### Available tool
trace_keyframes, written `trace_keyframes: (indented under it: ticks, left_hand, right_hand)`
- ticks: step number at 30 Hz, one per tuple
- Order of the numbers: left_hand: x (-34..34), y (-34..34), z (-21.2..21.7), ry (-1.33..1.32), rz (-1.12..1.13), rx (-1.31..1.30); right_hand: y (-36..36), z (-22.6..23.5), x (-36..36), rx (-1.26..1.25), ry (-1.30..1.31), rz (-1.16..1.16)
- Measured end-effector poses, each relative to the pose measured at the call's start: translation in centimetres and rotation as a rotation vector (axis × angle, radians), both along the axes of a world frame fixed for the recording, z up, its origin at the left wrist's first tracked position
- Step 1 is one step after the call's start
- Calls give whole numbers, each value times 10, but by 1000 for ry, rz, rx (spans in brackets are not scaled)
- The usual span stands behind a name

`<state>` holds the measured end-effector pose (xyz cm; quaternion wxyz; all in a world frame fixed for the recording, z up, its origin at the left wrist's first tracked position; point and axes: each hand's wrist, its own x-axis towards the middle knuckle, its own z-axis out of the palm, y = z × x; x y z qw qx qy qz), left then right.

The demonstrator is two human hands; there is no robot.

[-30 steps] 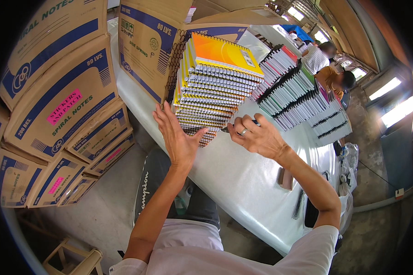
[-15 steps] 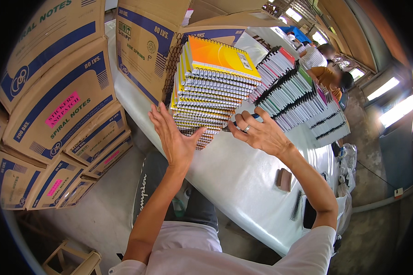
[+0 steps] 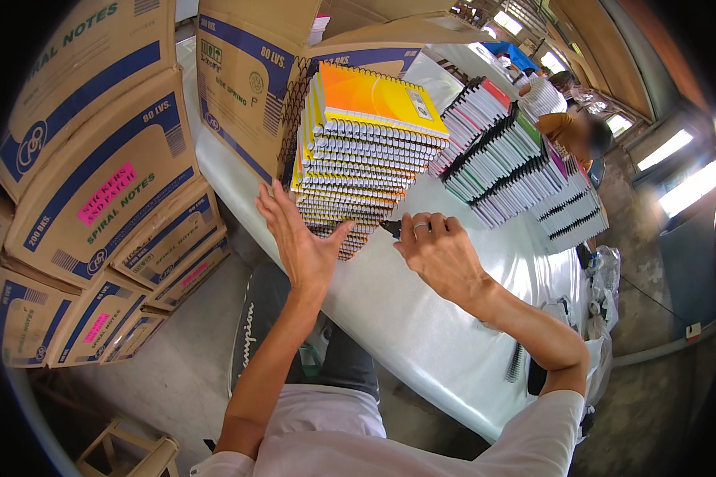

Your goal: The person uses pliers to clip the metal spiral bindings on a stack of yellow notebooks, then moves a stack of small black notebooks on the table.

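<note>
A tall stack of spiral-bound notebooks (image 3: 366, 163), the top cover orange and yellow, stood on the shiny pale table (image 3: 406, 330) just beside an upright cardboard flap (image 3: 243, 91) with a blue band. The left hand (image 3: 304, 248) was spread wide at the stack's near left corner, thumb set against the lower wire bindings, gripping nothing. The right hand (image 3: 445, 258), a ring (image 3: 421, 225) on one finger, was curled closed around a small dark tool (image 3: 391, 228), whose visible end pointed toward the bindings; whether it touched them, I couldn't tell
</note>
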<state>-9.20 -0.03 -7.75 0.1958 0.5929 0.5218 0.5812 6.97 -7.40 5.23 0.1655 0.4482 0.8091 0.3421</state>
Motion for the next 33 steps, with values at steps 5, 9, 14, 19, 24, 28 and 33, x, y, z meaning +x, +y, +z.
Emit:
trace_keyframes:
  ticks: [5, 9, 14, 19, 24, 28, 33]
  left_hand:
    - [0, 2, 12, -13, -12, 47]
    - [-2, 3, 14, -9, -24, 15]
    - [-1, 2, 16, -9, -30, -3]
    - [-2, 1, 18, -22, -32, -6]
    - [-2, 2, 17, -21, -34, 11]
    - [-1, 2, 20, -43, -46, 16]
    - [-2, 4, 18, -21, -36, 29]
  right_hand:
    - [9, 32, 14, 63, -101, 289]
    - [21, 26, 31, 65, -238, 366]
    - [20, 25, 33, 88, -259, 427]
    - [1, 8, 8, 69, -95, 109]
    - [3, 25, 8, 47, -72, 130]
    - [6, 31, 25, 109, -149, 292]
    - [13, 28, 35, 161, -253, 395]
